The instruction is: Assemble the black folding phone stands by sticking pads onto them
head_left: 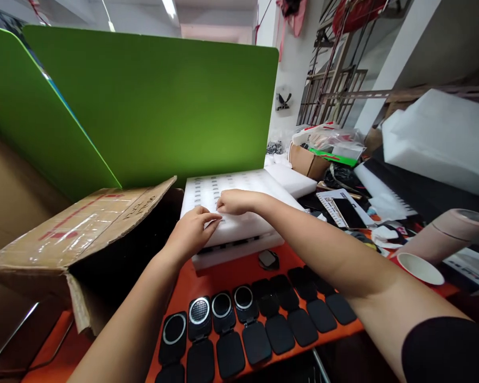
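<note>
My left hand (192, 230) and my right hand (235, 202) meet over a white foam tray (239, 198) that has rows of small dark slots. Both hands have their fingers pinched together at the tray's near part, fingertips almost touching each other. What they pinch is too small to make out. The foam tray lies on top of other white foam sheets (235, 251). In front of the stack, on the orange table (227, 276), lie rows of black hinged cases (259, 324), several with shiny round rings (199, 311).
An open cardboard box (80, 239) stands at the left, its flap beside my left arm. A green partition (151, 106) rises behind. At the right lie a paper cup (421, 267), a tape roll (451, 234), a phone (349, 213), foam blocks (443, 138) and clutter.
</note>
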`<state>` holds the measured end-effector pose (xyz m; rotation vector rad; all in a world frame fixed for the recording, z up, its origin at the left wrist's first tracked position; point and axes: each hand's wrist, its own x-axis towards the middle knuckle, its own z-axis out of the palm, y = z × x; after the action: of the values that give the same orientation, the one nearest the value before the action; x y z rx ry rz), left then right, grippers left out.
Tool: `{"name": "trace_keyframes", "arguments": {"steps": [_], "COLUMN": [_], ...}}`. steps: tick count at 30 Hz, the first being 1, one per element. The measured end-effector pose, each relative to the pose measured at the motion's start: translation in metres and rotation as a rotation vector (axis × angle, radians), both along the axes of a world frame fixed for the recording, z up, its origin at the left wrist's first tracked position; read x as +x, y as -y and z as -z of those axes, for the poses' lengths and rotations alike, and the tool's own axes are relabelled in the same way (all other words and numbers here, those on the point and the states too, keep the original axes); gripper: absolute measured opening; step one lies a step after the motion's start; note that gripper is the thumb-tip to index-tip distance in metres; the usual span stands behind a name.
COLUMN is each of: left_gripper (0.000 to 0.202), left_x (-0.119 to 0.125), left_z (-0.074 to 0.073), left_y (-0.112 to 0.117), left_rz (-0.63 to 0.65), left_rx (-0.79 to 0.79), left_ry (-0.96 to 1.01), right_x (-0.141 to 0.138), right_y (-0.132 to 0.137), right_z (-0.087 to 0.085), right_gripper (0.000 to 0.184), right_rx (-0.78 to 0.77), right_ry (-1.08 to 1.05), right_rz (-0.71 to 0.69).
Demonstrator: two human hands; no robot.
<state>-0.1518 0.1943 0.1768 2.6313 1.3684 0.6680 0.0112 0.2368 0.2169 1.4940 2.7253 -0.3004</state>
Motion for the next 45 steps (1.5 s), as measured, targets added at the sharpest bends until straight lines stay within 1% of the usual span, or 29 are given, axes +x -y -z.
{"name": "trace_keyframes", "arguments": {"steps": [2, 4, 5, 7, 8, 10, 12, 14, 15, 17, 18, 20, 22, 25, 28, 29, 31, 32, 34, 35, 37, 39, 40, 42, 44, 45], "left_gripper": [0.028, 0.028, 0.029, 0.03, 0.03, 0.03, 0.028, 0.025, 0.023, 0.021, 0.021, 0.024, 0.031, 0.037, 0.035, 0.034, 0.03, 0.028, 0.024, 0.024, 0.026, 0.029, 0.03, 0.032, 0.031, 0.031], "left_x": [0.0, 0.002, 0.003, 0.006, 0.008, 0.011, 0.015, 0.019, 0.021, 0.027, 0.03, 0.034, 0.035, 0.027, 0.012, 0.006, -0.004, -0.009, -0.016, -0.018, -0.019, -0.012, -0.006, 0.012, 0.035, 0.046], "left_z": [-0.003, -0.005, -0.006, -0.007, -0.008, -0.01, -0.015, -0.02, -0.023, -0.026, -0.027, -0.025, -0.02, -0.017, -0.021, -0.023, -0.023, -0.02, -0.006, 0.005, 0.031, 0.058, 0.071, 0.092, 0.106, 0.11], "left_y": [0.0, -0.001, -0.002, -0.002, -0.003, -0.004, -0.005, -0.007, -0.008, -0.01, -0.01, -0.011, -0.01, -0.003, 0.015, 0.024, 0.045, 0.056, 0.075, 0.082, 0.093, 0.099, 0.101, 0.104, 0.106, 0.107], "left_rz": [0.03, 0.022, 0.011, -0.011, -0.023, -0.055, -0.082, -0.07, -0.052, -0.018, -0.003, 0.023, 0.045, 0.02, -0.11, -0.17, -0.282, -0.332, -0.382, -0.383, -0.336, -0.317, -0.314, -0.285, -0.261, -0.243], "left_rx": [-0.02, -0.032, -0.038, -0.043, -0.036, -0.012, 0.008, 0.02, 0.035, 0.082, 0.114, 0.195, 0.293, 0.412, 0.444, 0.428, 0.337, 0.266, 0.104, 0.004, -0.216, -0.39, -0.469, -0.592, -0.652, -0.667], "left_ry": [-0.016, -0.032, -0.046, -0.092, -0.121, -0.184, -0.254, -0.342, -0.395, -0.512, -0.568, -0.644, -0.641, -0.487, -0.229, -0.137, 0.024, 0.094, 0.244, 0.313, 0.454, 0.586, 0.654, 0.791, 0.879, 0.891], "right_x": [0.004, 0.013, 0.02, 0.038, 0.048, 0.068, 0.084, 0.094, 0.098, 0.099, 0.098, 0.093, 0.085, 0.073, 0.066, 0.065, 0.064, 0.064, 0.065, 0.065, 0.065, 0.063, 0.061, 0.057, 0.056, 0.057], "right_y": [-0.002, 0.0, 0.006, 0.027, 0.043, 0.081, 0.118, 0.145, 0.154, 0.165, 0.167, 0.167, 0.165, 0.161, 0.157, 0.155, 0.153, 0.152, 0.151, 0.151, 0.152, 0.156, 0.159, 0.167, 0.174, 0.177], "right_z": [-0.001, 0.0, 0.0, 0.001, 0.003, 0.013, 0.035, 0.068, 0.086, 0.122, 0.137, 0.16, 0.172, 0.179, 0.183, 0.185, 0.188, 0.19, 0.192, 0.192, 0.191, 0.187, 0.185, 0.179, 0.173, 0.171], "right_gripper": [0.023, 0.023, 0.024, 0.025, 0.025, 0.023, 0.021, 0.02, 0.019, 0.02, 0.021, 0.021, 0.022, 0.022, 0.023, 0.023, 0.023, 0.023, 0.022, 0.022, 0.023, 0.025, 0.026, 0.032, 0.035, 0.035], "right_rx": [0.013, 0.107, 0.166, 0.248, 0.25, 0.185, 0.106, 0.042, 0.025, -0.015, -0.031, -0.059, -0.077, -0.089, -0.082, -0.081, -0.085, -0.087, -0.091, -0.093, -0.086, -0.064, -0.069, -0.145, -0.239, -0.251], "right_ry": [-0.101, -0.32, -0.451, -0.681, -0.757, -0.801, -0.77, -0.668, -0.614, -0.524, -0.507, -0.506, -0.514, -0.415, -0.258, -0.23, -0.21, -0.201, -0.187, -0.183, -0.171, -0.252, -0.365, -0.712, -1.04, -1.136], "right_rz": [0.037, 0.129, 0.173, 0.218, 0.216, 0.206, 0.231, 0.312, 0.366, 0.466, 0.502, 0.552, 0.575, 0.541, 0.5, 0.496, 0.495, 0.496, 0.498, 0.499, 0.504, 0.532, 0.546, 0.558, 0.564, 0.585]}}
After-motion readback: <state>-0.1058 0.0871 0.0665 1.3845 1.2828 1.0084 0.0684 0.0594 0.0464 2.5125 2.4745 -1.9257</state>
